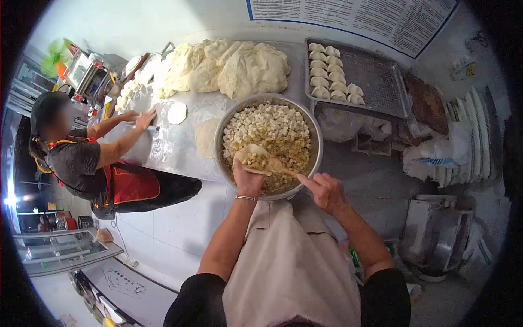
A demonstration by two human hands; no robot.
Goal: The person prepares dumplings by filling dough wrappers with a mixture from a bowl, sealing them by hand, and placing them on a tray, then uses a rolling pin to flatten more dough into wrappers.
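My left hand (pixel 248 182) cups a round dough wrapper (pixel 241 154) over the near part of a large metal bowl (pixel 219 150). A small heap of greenish-yellow filling lies on the wrapper. Closed round the handle of a wooden spoon (pixel 284 168), my right hand (pixel 326 192) is at the bowl's near right rim. The spoon's tip reaches the filling on the wrapper; whether it touches is hard to make out. Inside the bowl is filling (pixel 268 124), with white cubes at the far side and a greenish-yellow mix nearer me.
Big dough mounds (pixel 223 68) lie behind the bowl on the floured table (pixel 163 144). Flattened dough rounds (pixel 177 113) are left of it. A metal tray (pixel 376 82) at the right holds several filled dumplings (pixel 328 73). A co-worker (pixel 73 158) works at the table's left end.
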